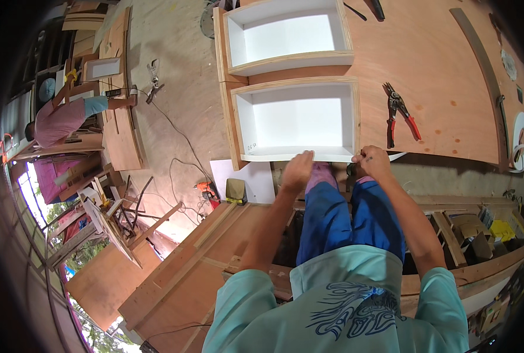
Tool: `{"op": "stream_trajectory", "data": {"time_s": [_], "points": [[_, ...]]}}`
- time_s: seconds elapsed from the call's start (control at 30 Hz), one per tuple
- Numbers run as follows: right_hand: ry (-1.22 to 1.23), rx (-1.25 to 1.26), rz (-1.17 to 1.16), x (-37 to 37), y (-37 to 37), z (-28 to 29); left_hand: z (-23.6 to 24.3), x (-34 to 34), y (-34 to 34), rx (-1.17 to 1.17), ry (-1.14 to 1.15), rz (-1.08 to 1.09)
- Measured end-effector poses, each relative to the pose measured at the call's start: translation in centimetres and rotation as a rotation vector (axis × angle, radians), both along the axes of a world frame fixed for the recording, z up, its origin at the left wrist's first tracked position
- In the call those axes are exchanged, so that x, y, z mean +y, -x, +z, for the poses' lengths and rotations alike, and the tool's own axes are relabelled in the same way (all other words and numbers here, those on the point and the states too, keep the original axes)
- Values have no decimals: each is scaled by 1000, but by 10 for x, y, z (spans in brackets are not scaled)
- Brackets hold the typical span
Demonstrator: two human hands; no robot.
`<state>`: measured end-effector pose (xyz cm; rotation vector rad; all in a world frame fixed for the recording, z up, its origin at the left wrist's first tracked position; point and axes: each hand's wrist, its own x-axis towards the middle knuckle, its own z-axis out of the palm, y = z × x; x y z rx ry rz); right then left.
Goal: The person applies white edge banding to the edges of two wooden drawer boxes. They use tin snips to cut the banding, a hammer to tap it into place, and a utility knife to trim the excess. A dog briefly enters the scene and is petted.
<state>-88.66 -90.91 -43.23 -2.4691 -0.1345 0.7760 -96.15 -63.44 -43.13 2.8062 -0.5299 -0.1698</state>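
Observation:
A shallow wooden drawer box with a white inside and bare plywood edges lies in front of me. Along its near edge runs a thin white edging strip; what looks like its loose end shows past the right corner. My left hand is closed over that edge, fingertips on the strip. At the near right corner my right hand pinches the strip, partly hiding it. Tin snips with red and black handles lie on the plywood board to the right.
A second white-lined box sits just beyond. Far right are a white roll of edging and a long dark metal bar. An orange power tool with a cord rests at left. Another person works at the far left.

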Motion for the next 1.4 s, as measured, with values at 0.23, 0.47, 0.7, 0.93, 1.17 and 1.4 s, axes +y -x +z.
{"op": "stream_trajectory", "data": {"time_s": [0.23, 0.47, 0.7, 0.93, 1.17, 1.4], "points": [[0, 72, 2, 0, -8, 9, 28, 94, 6, 170, -207, 115], [-64, 54, 21, -5, -10, 6, 20, 105, 13, 100, -239, 152], [-92, 84, -25, -1, -9, 8, 17, 128, 15, 90, -294, 146], [-50, 93, -13, -4, -9, 7, 28, 126, 6, 188, -349, 151], [-49, 57, -4, -2, -9, 3, 10, 131, 24, 68, -639, 147], [-40, -79, 74, 4, -4, 5, -4, 86, 33, 217, -583, 507]]}}
